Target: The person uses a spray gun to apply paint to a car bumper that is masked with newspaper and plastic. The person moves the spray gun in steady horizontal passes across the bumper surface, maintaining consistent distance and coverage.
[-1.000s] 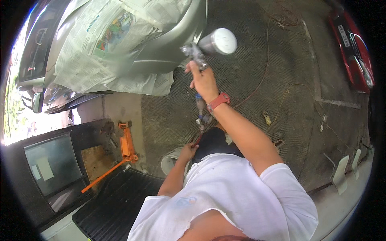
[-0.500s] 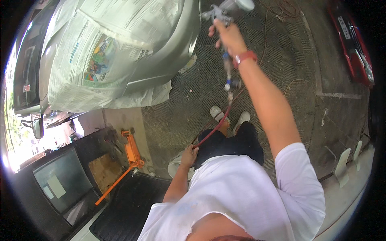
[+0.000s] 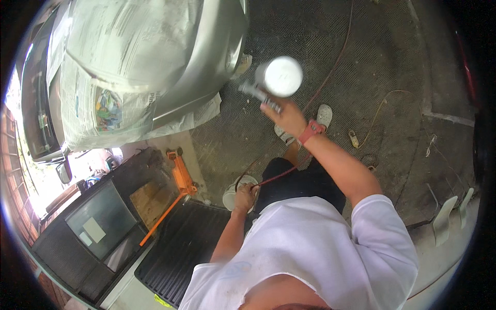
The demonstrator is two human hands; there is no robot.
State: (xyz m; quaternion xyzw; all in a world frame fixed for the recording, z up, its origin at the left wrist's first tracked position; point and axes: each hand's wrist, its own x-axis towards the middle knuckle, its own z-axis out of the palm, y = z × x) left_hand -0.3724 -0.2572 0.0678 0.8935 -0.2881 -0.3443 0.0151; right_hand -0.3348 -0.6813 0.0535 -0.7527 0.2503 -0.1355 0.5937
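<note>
My right hand point(image 3: 285, 118), with a red band at the wrist, is closed on a metal spray gun point(image 3: 263, 96) topped by a cup with a white lid point(image 3: 281, 76); the gun is blurred by motion. It is held out near the rounded corner of a silver car point(image 3: 212, 62), whose front is draped in newspaper sheets point(image 3: 119, 46). Below, my left hand point(image 3: 245, 193) grips a red hose point(image 3: 276, 176) beside my dark shorts, over a white bucket point(image 3: 232, 200). The hose's joint to the gun is hidden behind my right hand.
An orange floor jack point(image 3: 182, 173) lies at left, beside a dark glazed panel point(image 3: 98, 227) and a black ribbed mat point(image 3: 175, 248). Hoses, a yellow cord point(image 3: 378, 106) and a small yellow object point(image 3: 353, 138) lie on the patterned floor. Pale pieces point(image 3: 443, 221) lean at right; a red vehicle part point(image 3: 465, 67) shows at the edge.
My right hand with the spray gun rose away from me, then came back down and leftward. My left hand stays low on the hose. The view has shifted slightly.
</note>
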